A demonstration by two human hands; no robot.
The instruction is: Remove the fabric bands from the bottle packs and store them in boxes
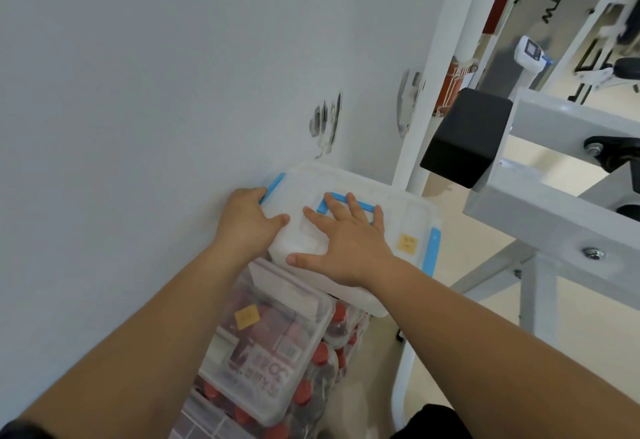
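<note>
A white plastic box (398,217) with blue latches and a blue handle sits on top of a stack against the wall. My left hand (247,220) grips its left end by a blue latch, thumb on the lid. Flat on the lid lies my right hand (346,241), fingers spread and reaching the blue handle (360,204). Below is a clear box (273,345) holding red-capped bottles (320,352). No fabric band shows.
A white wall (156,92) fills the left. A grey metal frame (554,203) with a black padded block (465,137) stands close on the right. A white post (440,75) rises behind the boxes. Pale floor lies beyond.
</note>
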